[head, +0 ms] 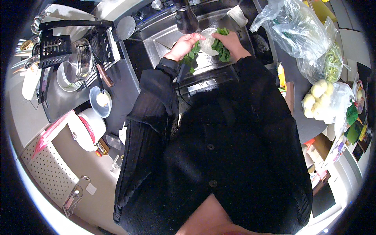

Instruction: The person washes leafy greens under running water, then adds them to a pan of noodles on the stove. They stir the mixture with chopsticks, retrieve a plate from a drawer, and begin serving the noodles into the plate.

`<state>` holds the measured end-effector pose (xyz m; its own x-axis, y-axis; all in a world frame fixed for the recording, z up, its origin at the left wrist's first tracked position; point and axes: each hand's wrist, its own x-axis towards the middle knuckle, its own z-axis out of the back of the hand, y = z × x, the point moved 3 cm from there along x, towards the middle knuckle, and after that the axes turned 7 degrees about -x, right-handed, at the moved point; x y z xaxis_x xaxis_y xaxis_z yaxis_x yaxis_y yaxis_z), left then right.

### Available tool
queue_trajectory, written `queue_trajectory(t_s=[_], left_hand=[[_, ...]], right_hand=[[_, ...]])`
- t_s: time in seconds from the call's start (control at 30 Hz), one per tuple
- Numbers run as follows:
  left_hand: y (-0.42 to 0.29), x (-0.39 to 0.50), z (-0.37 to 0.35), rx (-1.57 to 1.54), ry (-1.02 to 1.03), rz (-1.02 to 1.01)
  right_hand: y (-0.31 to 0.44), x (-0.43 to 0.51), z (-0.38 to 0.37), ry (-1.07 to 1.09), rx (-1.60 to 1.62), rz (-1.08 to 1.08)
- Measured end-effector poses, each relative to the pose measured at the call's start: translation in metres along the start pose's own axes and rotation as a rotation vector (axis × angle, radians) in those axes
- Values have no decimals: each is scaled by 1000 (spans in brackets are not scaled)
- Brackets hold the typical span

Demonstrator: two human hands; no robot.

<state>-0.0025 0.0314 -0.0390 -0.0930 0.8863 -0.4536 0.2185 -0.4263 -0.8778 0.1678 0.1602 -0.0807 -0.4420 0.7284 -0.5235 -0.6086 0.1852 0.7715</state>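
Note:
My left hand [185,46] is over the sink, thumb and fingers pinched together on some leafy greens [193,54] that hang below it. In my right hand [232,44] is a larger bunch of dark green leaves [221,50]. Between the hands, a pale round bowl [209,48] sits in the stainless steel sink [160,54]; its contents are hard to make out under the glare. Just beyond my left hand stands a black faucet [186,19]. The ends of the stems inside both hands are hidden.
At left are a black dish rack [76,25], a glass pot [83,55], a plastic bowl [100,109] and a white rice cooker [89,123]. Plastic bags [293,29] and a bag of round pale produce [318,98] lie on the right counter. A white cloth [237,16] hangs at the sink's far corner.

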Motion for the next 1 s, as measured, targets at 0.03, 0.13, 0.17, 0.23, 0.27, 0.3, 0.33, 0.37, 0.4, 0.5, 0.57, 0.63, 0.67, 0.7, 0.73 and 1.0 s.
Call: queue_trajectory(t_s=[0.03, 0.13, 0.17, 0.23, 0.27, 0.3, 0.33, 0.37, 0.4, 0.5, 0.57, 0.63, 0.67, 0.7, 0.73, 1.0], left_hand=[[-2, -1, -1, -10, 3, 23], [-4, -2, -4, -64, 19, 65], [-5, 0, -5, -97, 30, 61], [-5, 2, -6, -150, 32, 54], [-5, 3, -6, -169, 25, 50], [-5, 3, -7, -189, 17, 45], [-5, 5, -7, -218, -19, 47], [-7, 5, -6, -214, -23, 15], [-8, 5, -6, -209, -26, -19], [-5, 4, -2, -234, -86, -31], [-2, 3, 4, -251, -76, -52], [2, 1, 7, -39, -39, -173], [4, 1, 7, 53, -14, -247], [8, 1, 9, 69, -9, -213], [11, 0, 11, 85, -3, -179], [-7, -3, 13, 6, -66, -39]], right_hand=[[0, 0, -2, 19, 41, 4], [7, -7, -6, 91, 149, 36], [11, -12, -7, 151, 170, 49], [20, -22, -9, 238, 190, 97], [24, -26, -11, 262, 188, 133], [29, -28, -14, 293, 194, 202], [32, -29, -18, 272, 80, 229], [33, -29, -23, 231, 13, 198], [34, -28, -29, 188, -47, 191], [34, -27, -38, 188, 61, 143], [34, -28, -38, 190, 226, -5], [38, -33, -31, 191, 444, -52], [42, -35, -27, 208, 513, -73], [46, -38, -25, 243, 597, -72], [50, -40, -24, 261, 622, -138], [61, -31, -7, 222, 623, -61]])
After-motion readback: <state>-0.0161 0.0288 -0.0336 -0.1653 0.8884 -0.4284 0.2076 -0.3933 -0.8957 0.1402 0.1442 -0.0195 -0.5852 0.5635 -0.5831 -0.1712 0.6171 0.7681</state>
